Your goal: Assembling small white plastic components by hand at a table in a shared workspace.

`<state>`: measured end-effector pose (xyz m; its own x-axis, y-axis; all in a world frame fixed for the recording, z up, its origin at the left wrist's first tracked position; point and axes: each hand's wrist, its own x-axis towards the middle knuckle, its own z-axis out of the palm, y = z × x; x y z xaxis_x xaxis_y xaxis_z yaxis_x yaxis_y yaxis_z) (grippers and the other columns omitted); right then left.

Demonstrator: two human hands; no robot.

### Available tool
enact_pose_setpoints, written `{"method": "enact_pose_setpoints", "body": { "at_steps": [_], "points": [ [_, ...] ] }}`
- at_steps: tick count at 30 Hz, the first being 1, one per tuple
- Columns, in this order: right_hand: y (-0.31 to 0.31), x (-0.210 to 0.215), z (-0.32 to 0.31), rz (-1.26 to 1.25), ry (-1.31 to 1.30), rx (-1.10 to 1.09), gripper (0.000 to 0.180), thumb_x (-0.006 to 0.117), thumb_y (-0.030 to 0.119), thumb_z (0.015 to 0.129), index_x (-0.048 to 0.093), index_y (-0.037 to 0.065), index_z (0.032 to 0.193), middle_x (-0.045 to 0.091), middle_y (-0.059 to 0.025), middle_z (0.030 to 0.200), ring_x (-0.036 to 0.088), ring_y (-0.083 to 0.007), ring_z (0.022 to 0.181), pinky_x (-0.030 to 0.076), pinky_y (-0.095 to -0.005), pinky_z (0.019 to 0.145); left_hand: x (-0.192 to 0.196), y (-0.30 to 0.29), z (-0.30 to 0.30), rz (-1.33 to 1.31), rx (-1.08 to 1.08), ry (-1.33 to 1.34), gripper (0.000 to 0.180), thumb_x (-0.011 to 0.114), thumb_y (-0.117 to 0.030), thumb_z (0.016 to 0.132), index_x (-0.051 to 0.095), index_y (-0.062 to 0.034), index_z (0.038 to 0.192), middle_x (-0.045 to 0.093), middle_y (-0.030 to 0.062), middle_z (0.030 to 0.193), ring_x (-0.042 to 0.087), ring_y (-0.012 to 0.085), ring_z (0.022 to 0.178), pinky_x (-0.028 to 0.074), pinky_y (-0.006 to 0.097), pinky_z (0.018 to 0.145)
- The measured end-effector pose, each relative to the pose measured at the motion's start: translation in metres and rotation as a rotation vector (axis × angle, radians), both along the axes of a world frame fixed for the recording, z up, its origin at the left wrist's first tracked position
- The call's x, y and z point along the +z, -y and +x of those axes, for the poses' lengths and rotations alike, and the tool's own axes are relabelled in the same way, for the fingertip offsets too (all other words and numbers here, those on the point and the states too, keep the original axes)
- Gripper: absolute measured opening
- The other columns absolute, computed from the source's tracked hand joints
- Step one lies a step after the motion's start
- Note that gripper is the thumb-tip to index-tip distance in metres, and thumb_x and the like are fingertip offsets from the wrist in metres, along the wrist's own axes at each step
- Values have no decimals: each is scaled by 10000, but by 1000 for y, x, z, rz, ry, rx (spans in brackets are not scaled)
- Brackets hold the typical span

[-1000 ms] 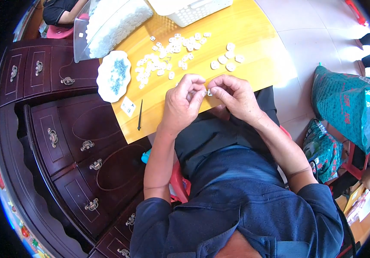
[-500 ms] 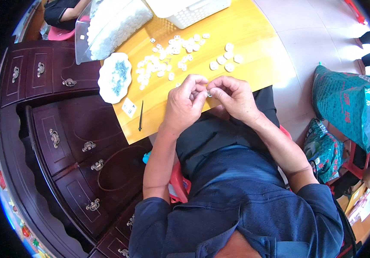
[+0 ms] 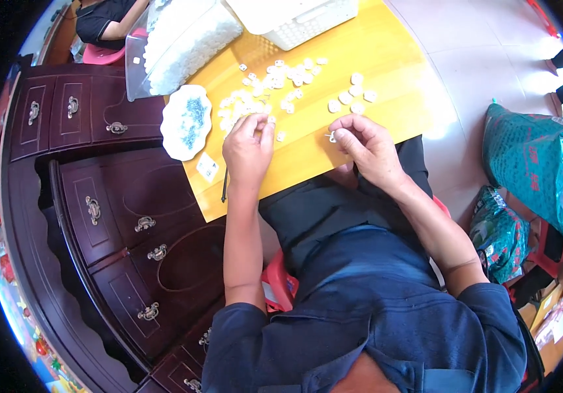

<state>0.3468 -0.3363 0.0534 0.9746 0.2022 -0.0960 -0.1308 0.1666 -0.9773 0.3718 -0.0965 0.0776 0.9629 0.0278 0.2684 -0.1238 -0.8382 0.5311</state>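
Note:
My right hand [image 3: 372, 149] pinches a small white plastic piece [image 3: 332, 137] between thumb and forefinger, with a thin bit sticking out of it. Away to the left, my left hand [image 3: 247, 152] hovers at the near edge of a scattered pile of small white plastic pieces [image 3: 273, 81]. Its fingertips are pressed together; whether a piece is between them is hard to make out. One loose piece [image 3: 281, 136] lies between my hands. Beyond my right hand sits a separate group of white pieces [image 3: 345, 98].
A scalloped white dish [image 3: 170, 134] of small dark metal bits stands left on the yellow table [image 3: 399, 59]. Near it lie a printed card [image 3: 207, 168] and a thin black tool [image 3: 224, 187]. Behind are a clear bin of white pieces [image 3: 186, 46] and a white basket [image 3: 314, 29]. Dark drawers [image 3: 104, 216] flank the left.
My hands, together before, are now apart. The left has moved left to the pile, while the right keeps the small white piece. The whole view has shifted slightly.

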Motion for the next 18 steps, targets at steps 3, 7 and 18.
{"method": "enact_pose_setpoints", "body": {
  "at_steps": [3,7,18],
  "points": [
    [0,1,0,-13,16,-4,104,620,75,1007,673,5,1063,666,7,876,605,-64,802,512,-231,739,-6,-1,3,36,-7,13,129,746,-97,849,722,-31,957,709,114,878,707,248,757,543,366,686],
    [0,-2,-1,-25,30,-14,102,619,77,1007,672,6,1056,663,4,871,603,-63,801,512,-231,737,-7,0,6,77,-8,5,113,737,-88,851,710,-35,946,701,111,879,706,266,769,542,371,698],
    [3,2,-1,43,-19,48,148,543,151,1072,620,28,1099,634,14,915,607,-52,826,519,-217,765,1,10,-3,-166,-3,-38,104,698,-11,887,646,-12,977,679,95,827,657,168,695,522,307,668]
  ]
}}
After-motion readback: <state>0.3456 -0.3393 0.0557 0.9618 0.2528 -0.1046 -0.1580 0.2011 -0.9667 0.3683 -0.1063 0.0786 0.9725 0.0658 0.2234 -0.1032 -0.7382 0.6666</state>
